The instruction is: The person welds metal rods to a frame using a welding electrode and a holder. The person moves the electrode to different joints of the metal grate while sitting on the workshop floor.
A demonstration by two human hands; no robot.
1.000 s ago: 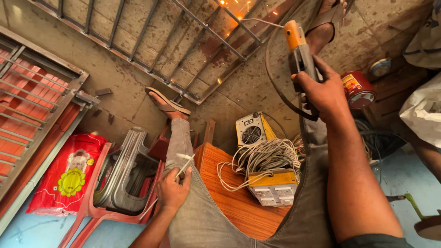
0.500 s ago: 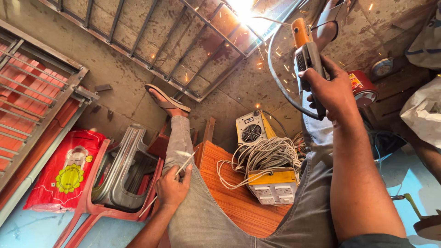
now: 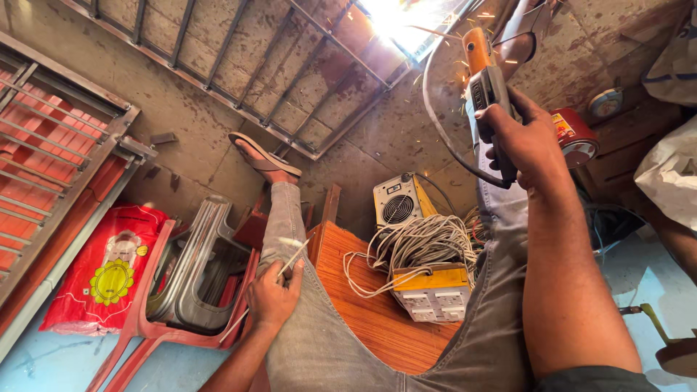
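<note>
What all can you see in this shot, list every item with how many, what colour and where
welding holder: one, orange and grey, top right, in right hand
welding rod: one, pale, in left hand on the thigh
metal grille: one, grey, on floor at top, bright sparks at its edge
welding machine: one, cream, centre
cable coil: one, whitish, centre
socket box: one, yellow and white, on wooden board
sack: one, red, lower left
tin: one, red, right
left hand: lower centre
right hand: upper right
</note>
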